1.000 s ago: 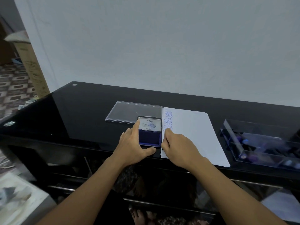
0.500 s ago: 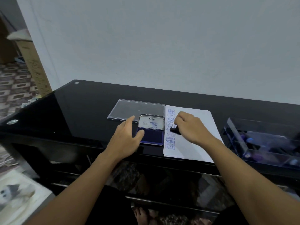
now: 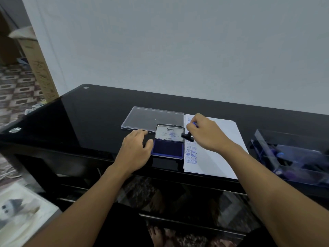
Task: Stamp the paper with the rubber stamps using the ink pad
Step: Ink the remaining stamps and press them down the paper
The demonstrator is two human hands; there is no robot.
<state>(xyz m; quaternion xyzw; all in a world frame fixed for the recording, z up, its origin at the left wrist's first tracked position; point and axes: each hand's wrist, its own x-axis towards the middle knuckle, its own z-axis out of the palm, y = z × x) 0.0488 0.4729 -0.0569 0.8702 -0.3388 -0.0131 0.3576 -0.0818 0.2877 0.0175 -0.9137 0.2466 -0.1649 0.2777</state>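
- Gripped in the right hand (image 3: 208, 134), fingers curled round the handle: rubber stamp (image 3: 187, 137), black base tilted just above the left margin of the paper (image 3: 222, 157), toward the front edge of the table (image 3: 89, 122).
- Lying relaxed on the glass, thumb at the left side of the open ink pad (image 3: 168, 148), holding nothing: left hand (image 3: 135, 150).
- Probably light and rigid; best taken by the handle, base levelled before pressing.
- Thin paper on slick glass, likely to slide; worth pinning down.
- Inked face probably wet: avoid touching, liable to smear.
- Toward the right edge: clear tray (image 3: 292, 157) with more stamps.
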